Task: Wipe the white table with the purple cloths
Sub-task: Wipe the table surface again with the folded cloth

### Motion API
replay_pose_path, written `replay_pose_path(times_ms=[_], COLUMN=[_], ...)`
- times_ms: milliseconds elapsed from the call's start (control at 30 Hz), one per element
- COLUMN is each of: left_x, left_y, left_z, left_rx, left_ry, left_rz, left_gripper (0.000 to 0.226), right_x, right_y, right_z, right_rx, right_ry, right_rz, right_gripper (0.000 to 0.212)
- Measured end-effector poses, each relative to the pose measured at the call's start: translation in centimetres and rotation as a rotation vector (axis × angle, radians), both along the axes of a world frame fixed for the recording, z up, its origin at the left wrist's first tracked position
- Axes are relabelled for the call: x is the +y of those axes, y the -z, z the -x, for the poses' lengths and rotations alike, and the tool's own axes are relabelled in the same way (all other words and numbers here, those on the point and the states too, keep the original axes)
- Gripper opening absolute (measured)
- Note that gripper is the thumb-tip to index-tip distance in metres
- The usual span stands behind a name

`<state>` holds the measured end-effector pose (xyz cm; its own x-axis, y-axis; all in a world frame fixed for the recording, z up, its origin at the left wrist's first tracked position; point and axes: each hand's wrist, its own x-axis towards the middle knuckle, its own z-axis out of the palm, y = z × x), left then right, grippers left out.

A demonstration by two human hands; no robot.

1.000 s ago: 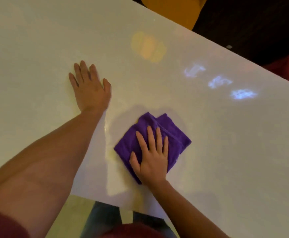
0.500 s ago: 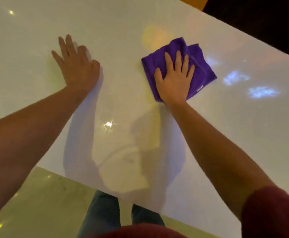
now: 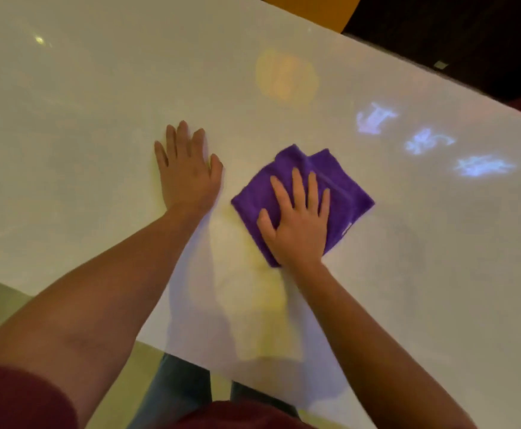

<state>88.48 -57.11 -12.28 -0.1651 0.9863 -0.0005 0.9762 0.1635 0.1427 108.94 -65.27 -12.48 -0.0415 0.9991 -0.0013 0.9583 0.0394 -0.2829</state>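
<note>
A folded purple cloth (image 3: 344, 188) lies flat on the glossy white table (image 3: 82, 125), a little right of its middle. My right hand (image 3: 299, 224) presses down on the cloth with fingers spread, covering its near-left part. My left hand (image 3: 186, 171) rests palm-down on the bare table just left of the cloth, fingers apart, holding nothing. Only one cloth shows.
The table's near edge (image 3: 76, 308) runs diagonally across the lower left, with pale floor beyond it. An orange chair (image 3: 312, 9) stands behind the far edge, dark floor at the upper right. Coloured light reflections (image 3: 420, 140) lie on the right part of the table.
My right hand first pushed the cloth away across the table, then pulled it back towards me. My left hand stayed planted flat on the table.
</note>
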Motion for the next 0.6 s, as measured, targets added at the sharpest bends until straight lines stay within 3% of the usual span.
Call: replay_pose_path(times_ms=[100, 200, 367, 500, 600], left_x=[-0.1, 0.1, 0.0, 0.1, 0.0], left_y=[0.3, 0.6, 0.7, 1.0, 0.7], left_z=[0.0, 0.1, 0.1, 0.2, 0.3], left_rx=[0.011, -0.005, -0.004, -0.005, -0.028], left_ry=[-0.01, -0.021, -0.008, -0.007, 0.001], left_rz=[-0.006, -0.022, -0.03, -0.02, -0.01], left_gripper=[0.06, 0.06, 0.062, 0.064, 0.065], right_x=[10.4, 13.0, -2.7, -18.0, -19.5], right_y=[-0.4, -0.7, -1.0, -0.4, 0.2], right_z=[-5.2, -10.4, -11.4, -4.5, 2.9], right_rx=[-0.005, -0.033, -0.102, -0.101, -0.05], right_ry=[0.083, 0.178, 0.379, 0.257, 0.075], right_rz=[0.074, 0.108, 0.069, 0.074, 0.075], right_gripper=[0.068, 0.071, 0.069, 0.067, 0.069])
